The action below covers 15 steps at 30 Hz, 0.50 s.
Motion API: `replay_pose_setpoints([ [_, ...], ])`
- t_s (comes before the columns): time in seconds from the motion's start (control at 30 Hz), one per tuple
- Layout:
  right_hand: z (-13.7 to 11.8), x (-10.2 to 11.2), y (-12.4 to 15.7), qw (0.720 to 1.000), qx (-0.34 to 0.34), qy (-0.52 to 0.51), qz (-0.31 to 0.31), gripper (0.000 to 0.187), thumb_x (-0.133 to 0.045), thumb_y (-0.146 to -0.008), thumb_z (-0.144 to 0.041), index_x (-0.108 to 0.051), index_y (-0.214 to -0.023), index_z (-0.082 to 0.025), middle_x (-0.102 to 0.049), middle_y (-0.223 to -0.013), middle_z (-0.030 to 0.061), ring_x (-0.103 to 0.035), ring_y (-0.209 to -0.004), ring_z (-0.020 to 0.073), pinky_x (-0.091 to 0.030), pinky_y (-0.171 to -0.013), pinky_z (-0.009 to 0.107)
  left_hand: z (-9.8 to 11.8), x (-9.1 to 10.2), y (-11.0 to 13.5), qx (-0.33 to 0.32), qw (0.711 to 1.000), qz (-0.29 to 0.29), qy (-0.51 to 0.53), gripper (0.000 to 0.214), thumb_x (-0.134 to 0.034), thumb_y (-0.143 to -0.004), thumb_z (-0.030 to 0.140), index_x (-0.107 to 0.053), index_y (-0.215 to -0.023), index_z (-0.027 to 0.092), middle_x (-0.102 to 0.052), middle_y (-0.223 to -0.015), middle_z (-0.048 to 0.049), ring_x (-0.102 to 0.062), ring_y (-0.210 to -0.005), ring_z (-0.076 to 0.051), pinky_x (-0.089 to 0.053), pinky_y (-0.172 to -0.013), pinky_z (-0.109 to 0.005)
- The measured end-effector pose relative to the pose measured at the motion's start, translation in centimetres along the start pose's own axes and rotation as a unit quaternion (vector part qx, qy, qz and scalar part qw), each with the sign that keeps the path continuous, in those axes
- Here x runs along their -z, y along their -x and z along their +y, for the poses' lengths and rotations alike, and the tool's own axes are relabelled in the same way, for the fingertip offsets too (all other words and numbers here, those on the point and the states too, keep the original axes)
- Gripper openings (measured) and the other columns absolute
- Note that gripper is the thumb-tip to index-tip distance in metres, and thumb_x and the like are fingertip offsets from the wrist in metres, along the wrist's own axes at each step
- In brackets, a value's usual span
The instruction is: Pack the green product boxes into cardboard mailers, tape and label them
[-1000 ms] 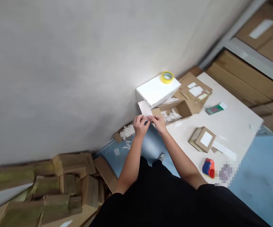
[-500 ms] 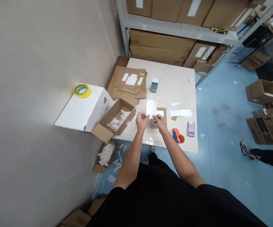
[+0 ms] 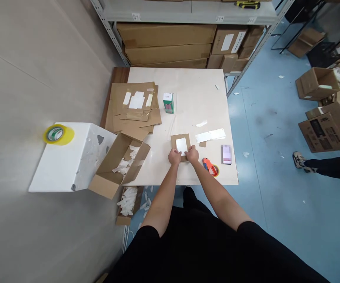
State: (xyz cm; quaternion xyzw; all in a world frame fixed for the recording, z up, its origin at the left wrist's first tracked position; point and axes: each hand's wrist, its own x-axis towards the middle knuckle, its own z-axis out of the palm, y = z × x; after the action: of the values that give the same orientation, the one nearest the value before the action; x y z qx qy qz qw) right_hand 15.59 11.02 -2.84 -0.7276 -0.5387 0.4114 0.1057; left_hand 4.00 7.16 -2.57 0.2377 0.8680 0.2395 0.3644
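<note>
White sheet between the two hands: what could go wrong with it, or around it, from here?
The white sheet could bend or skew over the cardboard box, since the left hand and right hand are both at its near end. The right arm might knock the tape dispenser lying close beside it on the table. The yellow tape roll, near the edge of the white box, might fall if bumped.

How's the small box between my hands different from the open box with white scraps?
The small box looks closed on top; the open box stands open.
The small box is clearly smaller than the open box.
The small box has a white label over its top, while the open box has white scraps inside.
Both are brown cardboard.
</note>
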Motion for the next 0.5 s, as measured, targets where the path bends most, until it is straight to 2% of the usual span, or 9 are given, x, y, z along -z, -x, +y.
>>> replay_pose_setpoints([
  [0.07, 0.8, 0.0, -0.3, 1.000, -0.009, 0.021, -0.011, 0.034, -0.083, -0.081, -0.027, -0.053, -0.097, -0.026, -0.071, -0.089, 0.0074, -0.069, -0.094, 0.0296, -0.050, -0.087, 0.039, -0.1, -0.2, 0.0, -0.007, 0.998, -0.017, -0.053, 0.017, -0.078, -0.084, 0.029, -0.065, -0.094, 0.026, -0.077, -0.102, -0.0060, -0.071, -0.098, -0.025, -0.050, -0.085, -0.036],
  [0.13, 1.6, 0.3, -0.6, 0.999, -0.020, 0.028, -0.013, 0.042, -0.088, -0.077, -0.035, -0.055, -0.102, -0.024, -0.073, -0.097, 0.0127, -0.069, -0.102, 0.0334, -0.050, -0.091, 0.042, 0.1, -0.4, 0.2, -0.053, 0.992, -0.008, -0.111, 0.027, -0.077, -0.087, 0.030, -0.067, -0.112, 0.026, -0.076, -0.114, -0.0107, -0.069, -0.110, -0.030, -0.051, -0.092, -0.040],
  [0.17, 1.9, 0.4, -0.7, 0.999, -0.021, 0.028, -0.011, 0.048, -0.090, -0.075, -0.038, -0.057, -0.106, -0.023, -0.073, -0.103, 0.0155, -0.068, -0.107, 0.0352, -0.049, -0.094, 0.044, 0.1, -0.5, 0.3, -0.080, 0.987, 0.007, -0.136, 0.037, -0.076, -0.088, 0.030, -0.066, -0.123, 0.026, -0.073, -0.125, -0.0142, -0.066, -0.120, -0.033, -0.051, -0.096, -0.043],
  [0.23, 2.3, 0.7, -0.9, 1.000, -0.003, 0.017, -0.012, 0.057, -0.090, -0.072, -0.040, -0.059, -0.116, -0.021, -0.072, -0.119, 0.0195, -0.065, -0.118, 0.0367, -0.049, -0.100, 0.045, 0.1, -0.5, 0.6, -0.128, 0.976, 0.040, -0.172, 0.056, -0.075, -0.089, 0.031, -0.059, -0.142, 0.025, -0.058, -0.152, -0.0197, -0.054, -0.139, -0.037, -0.049, -0.105, -0.048],
  [0.3, 2.5, 0.6, -1.0, 0.999, 0.031, -0.018, -0.028, 0.056, -0.084, -0.076, -0.039, -0.062, -0.124, -0.020, -0.069, -0.132, 0.0184, -0.063, -0.127, 0.0342, -0.048, -0.105, 0.043, -0.3, -0.5, 0.7, -0.187, 0.965, 0.022, -0.185, 0.062, -0.070, -0.093, 0.032, -0.053, -0.151, 0.025, -0.040, -0.168, -0.0167, -0.039, -0.153, -0.038, -0.043, -0.116, -0.051],
  [0.4, 2.3, 0.1, -0.6, 0.991, 0.048, -0.115, -0.056, 0.042, -0.069, -0.084, -0.038, -0.068, -0.123, -0.021, -0.072, -0.132, 0.0119, -0.063, -0.130, 0.0278, -0.047, -0.110, 0.040, -1.7, 0.1, 0.4, -0.282, 0.942, -0.084, -0.158, 0.058, -0.057, -0.101, 0.036, -0.049, -0.158, 0.028, -0.037, -0.172, -0.0076, -0.023, -0.163, -0.031, -0.027, -0.130, -0.049],
  [0.43, 2.2, -0.1, -0.5, 0.984, 0.059, -0.154, -0.069, 0.039, -0.064, -0.087, -0.040, -0.070, -0.121, -0.022, -0.074, -0.130, 0.0102, -0.063, -0.129, 0.0261, -0.047, -0.111, 0.039, -2.4, 0.5, 0.1, -0.286, 0.944, -0.096, -0.135, 0.059, -0.053, -0.103, 0.039, -0.046, -0.160, 0.027, -0.037, -0.173, -0.0067, -0.020, -0.164, -0.029, -0.023, -0.132, -0.048],
  [0.5, 2.0, -0.5, -0.1, 0.965, 0.096, -0.222, -0.097, 0.040, -0.059, -0.090, -0.045, -0.073, -0.119, -0.023, -0.074, -0.131, 0.0082, -0.063, -0.131, 0.0240, -0.047, -0.113, 0.038, -3.9, 1.8, -0.5, -0.237, 0.966, -0.065, -0.078, 0.064, -0.046, -0.105, 0.048, -0.040, -0.165, 0.024, -0.033, -0.174, -0.0083, -0.016, -0.165, -0.028, -0.017, -0.134, -0.047],
])
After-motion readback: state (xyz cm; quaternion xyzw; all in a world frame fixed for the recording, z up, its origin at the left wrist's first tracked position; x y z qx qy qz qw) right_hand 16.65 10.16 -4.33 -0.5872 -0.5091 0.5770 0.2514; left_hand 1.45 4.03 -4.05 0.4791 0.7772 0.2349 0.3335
